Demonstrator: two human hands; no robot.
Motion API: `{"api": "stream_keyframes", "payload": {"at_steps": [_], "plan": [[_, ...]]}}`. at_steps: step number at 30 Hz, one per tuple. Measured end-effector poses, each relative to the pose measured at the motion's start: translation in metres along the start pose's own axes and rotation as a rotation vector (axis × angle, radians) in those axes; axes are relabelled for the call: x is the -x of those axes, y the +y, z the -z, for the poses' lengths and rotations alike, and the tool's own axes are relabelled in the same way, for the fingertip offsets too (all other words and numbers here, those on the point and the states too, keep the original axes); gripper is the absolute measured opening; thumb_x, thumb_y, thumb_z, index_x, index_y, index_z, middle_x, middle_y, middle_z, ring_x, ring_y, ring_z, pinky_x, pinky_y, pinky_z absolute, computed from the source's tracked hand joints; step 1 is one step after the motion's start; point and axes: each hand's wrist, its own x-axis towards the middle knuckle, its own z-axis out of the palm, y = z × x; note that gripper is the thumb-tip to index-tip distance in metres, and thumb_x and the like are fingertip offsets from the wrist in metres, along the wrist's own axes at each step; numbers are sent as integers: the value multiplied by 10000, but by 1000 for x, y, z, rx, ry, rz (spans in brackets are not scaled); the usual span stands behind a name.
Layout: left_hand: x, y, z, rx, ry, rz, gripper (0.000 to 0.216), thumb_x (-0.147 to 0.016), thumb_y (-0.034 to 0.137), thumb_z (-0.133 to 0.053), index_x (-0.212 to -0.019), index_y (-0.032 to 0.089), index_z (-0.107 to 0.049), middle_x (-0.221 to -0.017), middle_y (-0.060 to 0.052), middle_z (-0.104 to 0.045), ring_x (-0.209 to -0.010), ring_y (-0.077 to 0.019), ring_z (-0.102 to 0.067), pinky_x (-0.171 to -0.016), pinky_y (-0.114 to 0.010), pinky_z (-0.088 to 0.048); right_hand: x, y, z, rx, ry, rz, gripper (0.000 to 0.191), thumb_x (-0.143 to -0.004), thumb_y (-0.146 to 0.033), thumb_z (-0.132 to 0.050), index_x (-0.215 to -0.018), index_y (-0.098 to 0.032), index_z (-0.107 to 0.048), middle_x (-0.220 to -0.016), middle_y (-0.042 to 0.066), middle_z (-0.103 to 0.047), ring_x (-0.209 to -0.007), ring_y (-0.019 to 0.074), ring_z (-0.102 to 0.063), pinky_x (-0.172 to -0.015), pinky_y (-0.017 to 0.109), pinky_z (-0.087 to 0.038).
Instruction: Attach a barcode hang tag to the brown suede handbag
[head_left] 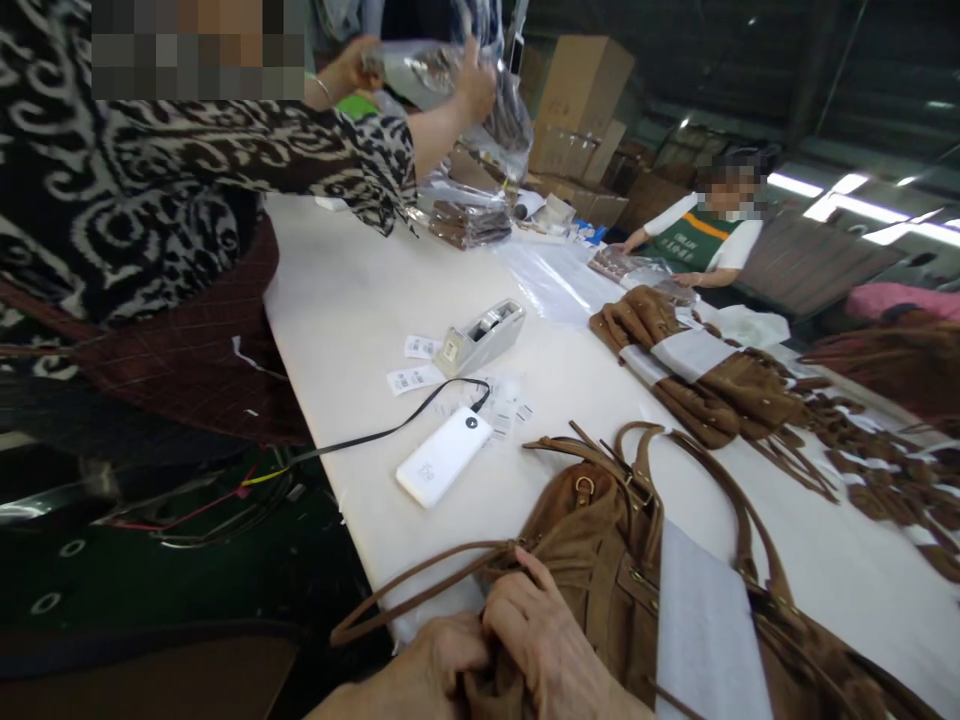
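A brown suede-like handbag [592,540] lies at the table's near edge, with a white paper wrap [701,620] round its middle and its handles [720,480] standing up. At its near-left end, my left hand [442,655] has its fingers curled around a bunched brown piece of the bag. Right beside it, my right hand [536,625] is closed on the same part, its index finger stretched towards a thin brown strap [420,580] that loops out past the table edge. What lies inside the fingers is partly hidden.
A white power bank [442,455] with a black cable, a tape dispenser [484,340] and printed labels [416,378] lie on the white table [360,300]. More wrapped brown bags [690,360] are at right. One co-worker [187,200] handles clear plastic at left; another [701,240] stands across.
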Motion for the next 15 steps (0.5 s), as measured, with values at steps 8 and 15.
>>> {"api": "stream_keyframes", "payload": {"at_steps": [8,15], "plan": [[1,-9,-6,102,316,276,61,-628,120,-523,-570,119,-544,-557,42,-474,-563,-102,-420,-516,-205,-308,-2,-18,-22,71,138,-147,269,-590,-47,-362,-788,-196,-465,-752,20,-492,-801,178,-457,-1033,484,-137],[25,18,7,-299,367,173,202,-682,39,-381,-760,172,-512,-768,-4,-556,-722,-137,-514,-657,-232,-405,-4,-25,-33,231,221,-168,252,-641,-39,-352,-803,-200,-459,-726,5,-466,-769,175,-462,-1051,511,-72]]}}
